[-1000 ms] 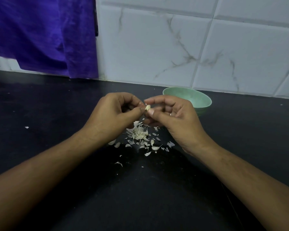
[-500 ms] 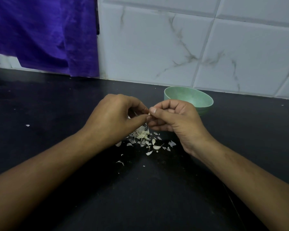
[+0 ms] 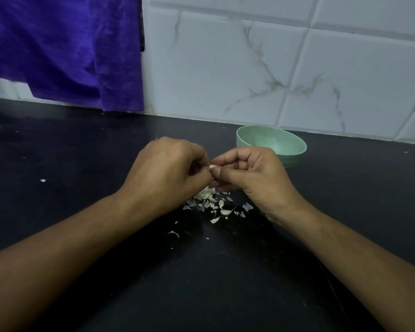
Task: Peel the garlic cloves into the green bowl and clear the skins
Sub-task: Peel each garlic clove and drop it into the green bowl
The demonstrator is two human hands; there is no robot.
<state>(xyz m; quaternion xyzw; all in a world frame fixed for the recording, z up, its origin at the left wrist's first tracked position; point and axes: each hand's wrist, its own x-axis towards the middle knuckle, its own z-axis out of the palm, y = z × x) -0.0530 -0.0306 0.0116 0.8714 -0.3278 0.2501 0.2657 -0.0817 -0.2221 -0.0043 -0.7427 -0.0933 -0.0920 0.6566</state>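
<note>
We're pinching one garlic clove (image 3: 213, 167) between left hand (image 3: 168, 171) and right hand (image 3: 252, 173), above skins (image 3: 213, 202) on desk (image 3: 82, 152).

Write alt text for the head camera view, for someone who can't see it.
The left hand and right hand pinch a garlic clove between them above a scatter of papery skins on a black counter. A green bowl stands just behind the right hand, near a white tiled wall; a purple cloth hangs upper left.
</note>
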